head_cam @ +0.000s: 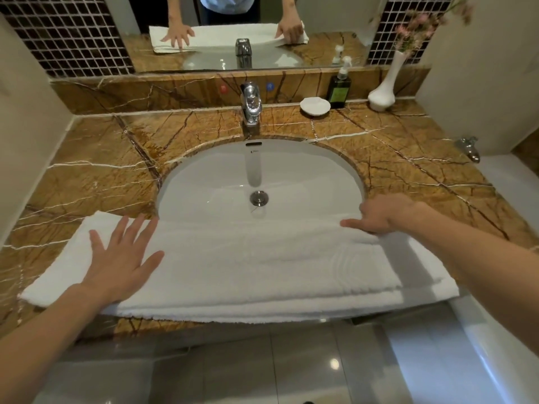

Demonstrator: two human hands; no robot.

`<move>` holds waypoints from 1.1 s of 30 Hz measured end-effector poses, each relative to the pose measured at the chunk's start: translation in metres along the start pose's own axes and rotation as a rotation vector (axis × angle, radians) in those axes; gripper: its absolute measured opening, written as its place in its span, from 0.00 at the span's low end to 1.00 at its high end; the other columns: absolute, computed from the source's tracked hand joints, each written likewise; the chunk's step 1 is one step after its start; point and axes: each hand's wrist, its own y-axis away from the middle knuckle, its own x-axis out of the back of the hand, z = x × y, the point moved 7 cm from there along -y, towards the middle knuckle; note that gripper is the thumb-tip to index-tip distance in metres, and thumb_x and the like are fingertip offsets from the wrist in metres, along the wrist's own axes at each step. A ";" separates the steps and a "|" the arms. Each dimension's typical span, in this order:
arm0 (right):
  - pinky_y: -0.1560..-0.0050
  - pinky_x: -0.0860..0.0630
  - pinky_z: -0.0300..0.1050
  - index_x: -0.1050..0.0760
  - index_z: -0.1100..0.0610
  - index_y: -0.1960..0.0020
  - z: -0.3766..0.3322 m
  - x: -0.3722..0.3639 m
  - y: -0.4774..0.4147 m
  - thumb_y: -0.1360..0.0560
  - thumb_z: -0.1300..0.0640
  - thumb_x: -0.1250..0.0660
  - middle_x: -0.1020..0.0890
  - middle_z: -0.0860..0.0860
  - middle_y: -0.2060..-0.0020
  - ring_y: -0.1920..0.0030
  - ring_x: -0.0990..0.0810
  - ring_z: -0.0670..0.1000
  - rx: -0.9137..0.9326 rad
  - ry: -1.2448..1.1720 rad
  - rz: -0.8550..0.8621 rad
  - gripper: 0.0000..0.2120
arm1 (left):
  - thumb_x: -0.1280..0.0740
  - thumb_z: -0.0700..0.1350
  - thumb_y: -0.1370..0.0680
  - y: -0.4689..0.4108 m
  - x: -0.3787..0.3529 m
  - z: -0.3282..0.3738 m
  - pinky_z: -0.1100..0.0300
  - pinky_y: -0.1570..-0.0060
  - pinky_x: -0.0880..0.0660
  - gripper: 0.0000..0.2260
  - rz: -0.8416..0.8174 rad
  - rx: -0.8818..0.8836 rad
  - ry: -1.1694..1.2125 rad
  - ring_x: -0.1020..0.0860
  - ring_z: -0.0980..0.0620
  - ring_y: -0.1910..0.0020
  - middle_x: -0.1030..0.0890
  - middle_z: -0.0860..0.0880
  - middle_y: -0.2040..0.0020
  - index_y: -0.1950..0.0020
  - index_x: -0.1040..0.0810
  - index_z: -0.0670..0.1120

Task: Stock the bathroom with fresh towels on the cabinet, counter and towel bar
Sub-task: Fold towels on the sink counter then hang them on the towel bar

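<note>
**Two hands on a folded towel at the basin's front edge**

The left hand (116, 258) lies flat with its fingers spread and straight, pressing the left part of the folded white terry towel (248, 258). The right hand (382, 214) has its fingers curled at the far right corner of the towel's top layer, gripping that fold.

The towel lies lengthwise along the front edge of the brown veined marble counter (87, 176), its far edge overlapping the near rim of the white oval basin (262, 170).

Behind the basin stands a chrome tap (250, 103). To its right sit a white shell-shaped dish (315, 106), a dark green pump bottle (339, 90) and a white slender-necked vase (382, 91) holding pink flowers (417, 30). The wall mirror (320, 13) reflects both hands on the towel.
</note>
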 end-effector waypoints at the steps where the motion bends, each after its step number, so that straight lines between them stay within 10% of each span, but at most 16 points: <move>1: 0.49 0.25 0.53 0.28 0.52 0.46 -0.001 -0.002 0.001 0.33 0.21 0.60 0.21 0.52 0.48 0.50 0.22 0.55 -0.011 -0.002 0.042 0.41 | 0.68 0.71 0.31 0.000 0.000 0.000 0.36 0.32 0.66 0.38 -0.008 0.002 0.001 0.62 0.48 0.24 0.58 0.51 0.22 0.23 0.60 0.56; 8: 0.43 0.30 0.53 0.28 0.53 0.44 -0.019 0.006 0.026 0.21 0.38 0.54 0.22 0.54 0.49 0.50 0.23 0.54 0.115 -0.047 0.430 0.24 | 0.59 0.63 0.25 0.001 0.017 0.036 0.37 0.29 0.64 0.31 0.032 -0.169 0.155 0.59 0.49 0.23 0.55 0.50 0.21 0.22 0.54 0.56; 24: 0.26 0.60 0.55 0.53 0.52 0.22 -0.011 -0.035 0.085 0.22 0.35 0.57 0.52 0.59 0.22 0.22 0.56 0.57 0.226 -0.129 0.417 0.34 | 0.55 0.67 0.25 0.022 0.041 0.291 0.42 0.28 0.64 0.32 -0.017 -0.708 0.082 0.63 0.49 0.24 0.61 0.50 0.22 0.23 0.59 0.59; 33: 0.24 0.54 0.58 0.59 0.52 0.22 -0.009 -0.071 0.115 0.21 0.38 0.53 0.58 0.61 0.23 0.23 0.58 0.58 0.435 0.004 0.266 0.34 | 0.59 0.70 0.25 0.023 0.022 0.335 0.34 0.32 0.68 0.31 -0.067 -0.771 -0.055 0.71 0.44 0.27 0.71 0.51 0.25 0.28 0.69 0.65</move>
